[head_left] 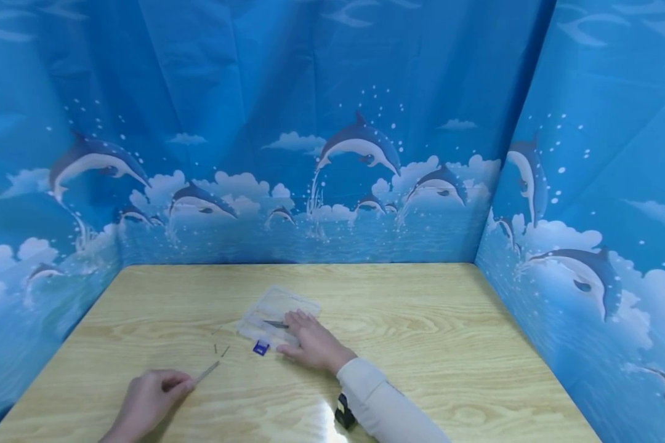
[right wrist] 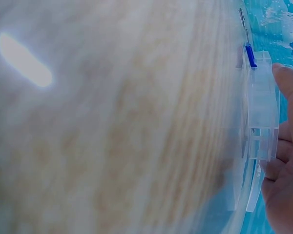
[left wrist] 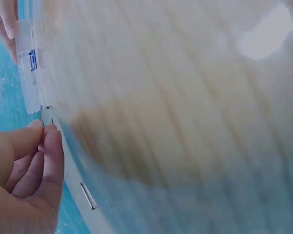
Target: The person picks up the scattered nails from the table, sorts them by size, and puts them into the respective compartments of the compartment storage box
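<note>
My left hand pinches a slim grey drill bit between thumb and fingertips, just over the table at the left. Beyond its tip lie two short, thin bits and a fainter, thinner one. A clear plastic case lies open near the middle, with a blue latch on its near side. My right hand rests over the right part of the case, fingers extended. Beside its fingertips, a dark narrow piece shows in the case; its kind cannot be made out.
A black and yellow object, perhaps a tape measure, stands by the right sleeve near the front. Blue dolphin-print curtains enclose the wood-grain table at the back and sides.
</note>
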A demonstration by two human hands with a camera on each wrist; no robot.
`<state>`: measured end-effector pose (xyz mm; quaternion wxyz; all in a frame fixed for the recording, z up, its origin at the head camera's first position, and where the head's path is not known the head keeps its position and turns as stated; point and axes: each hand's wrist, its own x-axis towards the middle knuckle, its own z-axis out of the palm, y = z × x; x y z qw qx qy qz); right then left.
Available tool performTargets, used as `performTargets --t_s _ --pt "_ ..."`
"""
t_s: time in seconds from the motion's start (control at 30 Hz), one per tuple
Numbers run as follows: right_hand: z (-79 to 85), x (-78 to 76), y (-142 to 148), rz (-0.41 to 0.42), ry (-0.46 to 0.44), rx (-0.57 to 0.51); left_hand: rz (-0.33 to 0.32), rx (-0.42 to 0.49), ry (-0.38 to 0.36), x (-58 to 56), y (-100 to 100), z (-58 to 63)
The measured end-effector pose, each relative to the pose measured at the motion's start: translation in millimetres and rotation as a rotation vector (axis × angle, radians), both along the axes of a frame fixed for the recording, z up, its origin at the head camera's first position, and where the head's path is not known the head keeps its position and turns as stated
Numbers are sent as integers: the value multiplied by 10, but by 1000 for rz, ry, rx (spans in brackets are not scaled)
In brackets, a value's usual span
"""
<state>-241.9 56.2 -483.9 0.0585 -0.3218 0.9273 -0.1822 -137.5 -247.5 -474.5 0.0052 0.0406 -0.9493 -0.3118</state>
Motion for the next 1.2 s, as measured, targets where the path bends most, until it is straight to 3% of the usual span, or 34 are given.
performTargets --t_s 0.37,0.6,0.77,0.97,1.2 --pt "-12 -6 14 -4 -9 -3 45 175 -26 -75 -12 145" --pt "-14 -4 17 -4 -11 -5 64 197 -17 -221 -7 191" --pt "4 -5 17 1 -7 -5 41 191 23 -336 17 226" --pt "6 -17 15 7 11 1 -18 180 123 -498 111 253" --pt "-2 -22 7 11 4 -3 -53 202 107 -644 286 310"
